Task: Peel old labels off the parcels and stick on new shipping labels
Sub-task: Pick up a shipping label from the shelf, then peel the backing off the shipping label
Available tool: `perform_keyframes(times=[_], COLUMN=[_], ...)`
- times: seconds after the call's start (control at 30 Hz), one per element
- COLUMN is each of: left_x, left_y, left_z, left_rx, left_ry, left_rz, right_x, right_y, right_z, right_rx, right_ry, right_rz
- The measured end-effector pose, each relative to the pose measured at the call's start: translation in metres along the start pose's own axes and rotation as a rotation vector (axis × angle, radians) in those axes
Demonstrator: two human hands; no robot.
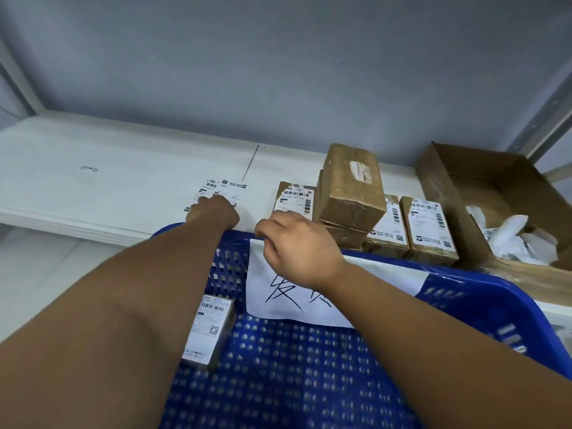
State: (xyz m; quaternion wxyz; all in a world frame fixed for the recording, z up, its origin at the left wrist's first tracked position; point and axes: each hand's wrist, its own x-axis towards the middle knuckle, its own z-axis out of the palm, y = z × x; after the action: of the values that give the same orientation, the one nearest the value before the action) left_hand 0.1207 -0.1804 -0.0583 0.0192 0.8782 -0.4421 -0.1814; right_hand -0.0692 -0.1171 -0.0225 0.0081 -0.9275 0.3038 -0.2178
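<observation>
Loose white shipping labels (230, 188) lie on the white shelf (93, 181). My left hand (213, 212) reaches over the blue basket (464, 274) and its fingertips rest on those labels. My right hand (294, 243) is curled over the basket's far rim at the top of a handwritten paper sign (278, 292). Just behind it stands a small labelled parcel (295, 199). A taller brown box (351, 187) bears a torn label patch. Two more labelled parcels (391, 224) (430, 227) stand to its right. One labelled parcel (210, 329) lies inside the basket.
An open cardboard carton (495, 187) at the right holds crumpled white label waste (513, 239). A grey wall backs the shelf, with metal uprights (544, 119) at both sides. The basket fills the foreground between me and the shelf.
</observation>
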Motion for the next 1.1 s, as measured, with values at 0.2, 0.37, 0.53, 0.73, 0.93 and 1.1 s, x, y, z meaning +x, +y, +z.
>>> perform_keyframes(times=[0.2, 0.37, 0.53, 0.73, 0.93, 1.1], left_x=[0.024, 0.02, 0.012, 0.0, -0.046, -0.101], left_y=[0.0, 0.007, 0.012, 0.001, -0.012, -0.013], left_z=[0.007, 0.008, 0.007, -0.004, -0.034, -0.065], left_rx=[0.069, 0.293, 0.422, -0.085, -0.843, -1.157], left_ry=[0.008, 0.049, 0.117, 0.321, 0.244, 0.074], left_rz=[-0.082, 0.122, 0.189, 0.193, 0.307, 0.39], right_x=[0.006, 0.008, 0.007, 0.003, 0.002, -0.008], right_y=[0.01, 0.018, 0.013, 0.002, -0.017, -0.046], right_z=[0.009, 0.014, 0.022, 0.023, -0.008, -0.075], right_rx=[0.065, 0.196, 0.26, 0.271, 0.594, 1.4], right_ry=[-0.19, -0.198, -0.148, -0.125, -0.022, 0.209], right_rz=[0.251, 0.399, 0.445, 0.462, 0.692, 1.096])
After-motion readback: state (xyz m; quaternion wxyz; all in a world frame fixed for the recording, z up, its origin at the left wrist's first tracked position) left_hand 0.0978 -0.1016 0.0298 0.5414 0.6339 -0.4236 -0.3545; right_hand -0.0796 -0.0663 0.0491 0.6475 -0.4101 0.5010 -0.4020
